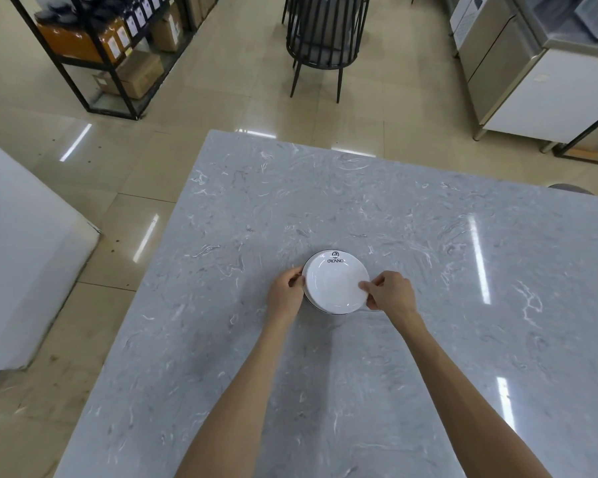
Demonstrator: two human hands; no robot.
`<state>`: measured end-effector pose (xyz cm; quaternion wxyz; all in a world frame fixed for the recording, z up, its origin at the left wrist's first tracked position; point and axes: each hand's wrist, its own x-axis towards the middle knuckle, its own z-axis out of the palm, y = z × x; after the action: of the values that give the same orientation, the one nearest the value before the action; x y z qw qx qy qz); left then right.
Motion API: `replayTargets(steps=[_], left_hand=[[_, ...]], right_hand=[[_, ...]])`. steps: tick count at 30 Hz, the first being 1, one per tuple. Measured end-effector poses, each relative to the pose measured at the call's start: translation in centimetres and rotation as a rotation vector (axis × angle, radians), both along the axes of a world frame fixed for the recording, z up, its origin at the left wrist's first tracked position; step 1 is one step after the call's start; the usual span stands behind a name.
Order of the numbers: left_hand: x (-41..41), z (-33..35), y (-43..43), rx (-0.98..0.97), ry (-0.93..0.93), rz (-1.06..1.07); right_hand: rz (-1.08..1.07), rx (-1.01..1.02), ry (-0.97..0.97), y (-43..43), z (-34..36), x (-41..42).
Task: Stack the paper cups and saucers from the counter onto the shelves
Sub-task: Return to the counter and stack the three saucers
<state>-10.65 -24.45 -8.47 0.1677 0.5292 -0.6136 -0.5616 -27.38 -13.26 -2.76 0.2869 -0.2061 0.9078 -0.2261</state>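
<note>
Glossy white saucers (335,282); polished grey marble counter (359,208).

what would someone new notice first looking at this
First, the white saucers with a dark logo, a small stack in the middle of the grey marbled counter, gripped at the rim by the left hand and the right hand. Next, the black slatted chair on the tiled floor beyond the counter. At far left stands a black metal shelf holding cardboard boxes.

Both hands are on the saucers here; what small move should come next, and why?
Probably lift the saucers straight up off the counter. The left hand and right hand already pinch opposite rims, the stack looks aligned, and nothing else lies on the counter.
</note>
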Motion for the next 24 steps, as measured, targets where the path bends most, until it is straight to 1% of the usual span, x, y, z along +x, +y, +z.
replayTargets(steps=[7,11,14,19,22,24], left_hand=[[0.0,0.2,0.3,0.004,0.029,0.005],[-0.9,1.5,0.9,0.077,0.036,0.056],[-1.3,2.1,1.4,0.007,0.009,-0.006],[-1.9,1.9,1.9,-0.095,-0.121,-0.039],[-2.1,2.1,2.1,-0.114,-0.128,-0.009],[-2.3,2.2,1.9,-0.053,-0.099,0.030]], right_hand=[[-0.080,-0.117,-0.059,0.8,-0.8,-0.1],[-0.129,-0.232,-0.071,1.7,-1.6,0.4],[-0.125,-0.273,-0.094,2.1,-2.2,1.1],[-0.114,-0.283,-0.074,2.3,-2.7,2.1],[-0.134,-0.282,-0.146,2.4,-2.6,1.6],[-0.179,-0.314,-0.245,2.4,-2.6,1.0]])
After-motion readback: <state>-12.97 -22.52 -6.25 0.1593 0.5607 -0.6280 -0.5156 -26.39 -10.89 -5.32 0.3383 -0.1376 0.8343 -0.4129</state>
